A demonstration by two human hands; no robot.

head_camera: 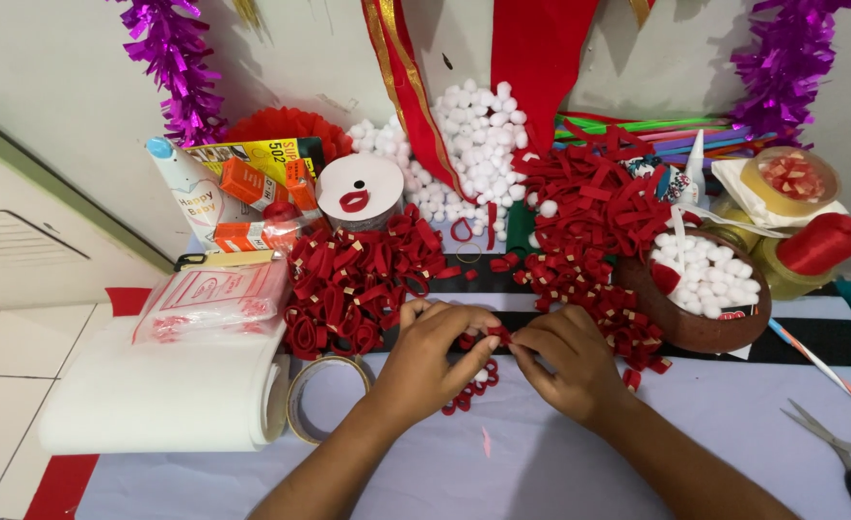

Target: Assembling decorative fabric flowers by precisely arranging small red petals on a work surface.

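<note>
L hand (429, 351) and R hand (567, 361) meet at table centre, fingers closed w/ both pinching a small red felt loop (496, 334). Chain of red felt loops (471, 390) lies beneath, btwn wrists. Brown bowl of white pompoms (700, 327) nearby, R side.

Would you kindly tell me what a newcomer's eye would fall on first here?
The two hands, left hand and right hand, meet at centre, pinching a small red felt piece. Behind them lie heaps of red felt loops, and a mound of white pom-poms farther back.

Scissors (844, 455) cut off at right edge; both forearms cropped below.
</note>
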